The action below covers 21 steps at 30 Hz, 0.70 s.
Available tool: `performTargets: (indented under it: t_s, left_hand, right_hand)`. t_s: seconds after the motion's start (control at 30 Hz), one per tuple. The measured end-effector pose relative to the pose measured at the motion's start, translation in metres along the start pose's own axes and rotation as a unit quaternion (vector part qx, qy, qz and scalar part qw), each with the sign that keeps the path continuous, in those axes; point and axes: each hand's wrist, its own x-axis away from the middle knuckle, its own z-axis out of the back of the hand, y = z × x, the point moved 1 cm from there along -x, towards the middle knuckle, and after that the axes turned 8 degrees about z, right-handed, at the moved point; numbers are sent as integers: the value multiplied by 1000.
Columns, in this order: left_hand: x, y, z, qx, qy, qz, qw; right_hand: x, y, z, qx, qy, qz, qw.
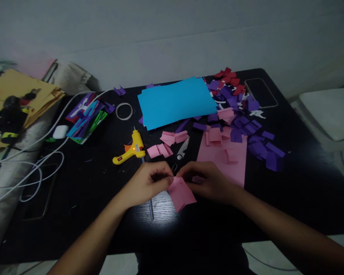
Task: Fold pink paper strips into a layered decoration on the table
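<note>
A small folded piece of pink paper (pixel 182 194) is held over the front of the black table. My left hand (pixel 150 181) pinches its upper left edge between thumb and fingers. My right hand (pixel 208 181) grips the same piece at its upper right, with the fingertips partly hidden. Just beyond my hands lie scissors (pixel 183 149), blades pointing away, their handles partly covered. Several folded pink pieces (pixel 160 150) rest beside them. A yellow glue gun (pixel 130 148) with a lit orange light lies left of these, and a grey stick (pixel 151 208) sits near my left hand.
Blue sheets (pixel 177 101) lie at the back, with purple paper pieces (pixel 258 149) and red ones (pixel 229 78) to their right. A pink sheet (pixel 237 168) lies beyond my right hand. A phone (pixel 260 93) is at the far right; white cables (pixel 40 164) cross the left side.
</note>
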Motion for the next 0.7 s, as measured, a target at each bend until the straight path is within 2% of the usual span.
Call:
performTargets:
  t_s: [0.2, 0.4, 0.53, 0.7]
  left_hand:
    - [1, 0, 1, 1, 8, -10, 1000]
    - [1, 0, 0, -2, 35, -52, 998]
    - [3, 2, -1, -12, 71, -112, 991]
    - [5, 1, 0, -93, 126, -204, 966]
  right_hand:
    - [0, 0, -1, 21, 14, 13, 1000]
    - [0, -2, 0, 35, 30, 22, 999]
    - [0, -1, 0, 42, 43, 35, 998]
    - [0, 0, -1, 11, 67, 37, 997]
